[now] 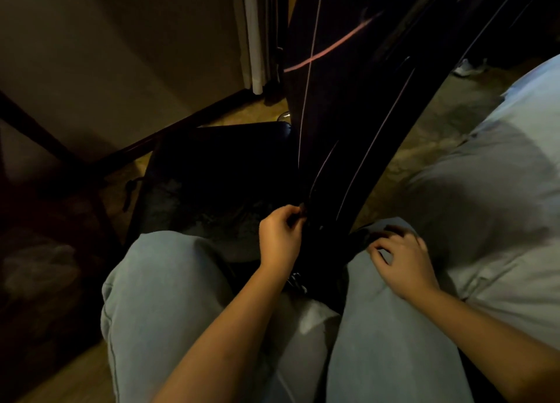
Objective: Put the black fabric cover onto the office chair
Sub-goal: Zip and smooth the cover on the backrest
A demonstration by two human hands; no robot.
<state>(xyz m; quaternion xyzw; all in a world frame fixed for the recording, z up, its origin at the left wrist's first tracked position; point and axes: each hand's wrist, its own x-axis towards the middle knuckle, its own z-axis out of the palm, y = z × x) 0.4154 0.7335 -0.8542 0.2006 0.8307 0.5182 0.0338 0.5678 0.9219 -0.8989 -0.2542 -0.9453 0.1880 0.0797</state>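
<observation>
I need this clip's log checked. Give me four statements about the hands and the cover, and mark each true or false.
1. The left hand pinches the black fabric cover. True.
2. The right hand hangs idle, away from the cover. False: its curled fingers hold the cover's edge where it lies over the jeans.
3. The cover stretches from the hands up toward the top of the picture. True.
4. The person wears black trousers. False: the jeans are light blue.
</observation>
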